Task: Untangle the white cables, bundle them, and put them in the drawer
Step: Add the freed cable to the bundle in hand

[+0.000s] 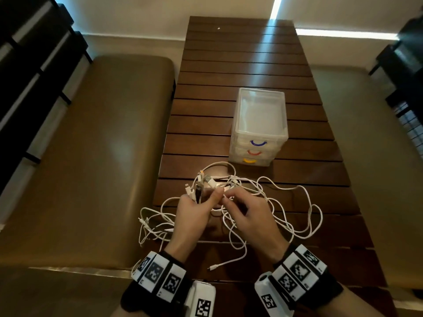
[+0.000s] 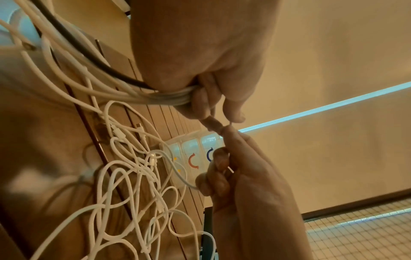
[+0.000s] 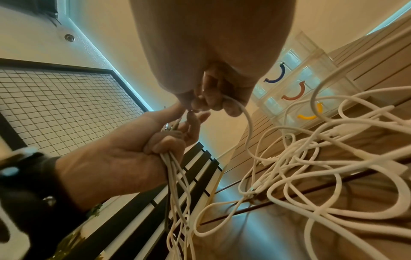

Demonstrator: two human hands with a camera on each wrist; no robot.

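A tangle of white cables (image 1: 295, 202) sprawls over the near end of the dark slatted table (image 1: 240, 65). My left hand (image 1: 194, 213) grips a bunch of cable ends (image 1: 201, 181), with the strands (image 2: 169, 98) running through its curled fingers. My right hand (image 1: 247, 211) meets it fingertip to fingertip and pinches one white strand (image 3: 246, 116) that curves down to the heap. The clear three-drawer unit (image 1: 258, 124) stands just beyond the cables, its blue, red and yellow handles facing me and its drawers closed.
Tan padded benches flank the table, one on the left (image 1: 103, 156) and one on the right (image 1: 366, 156). Cable loops (image 1: 151, 227) hang off the table's left edge. A loose plug (image 1: 210, 268) lies near the front edge. Bare table stretches behind the drawer unit.
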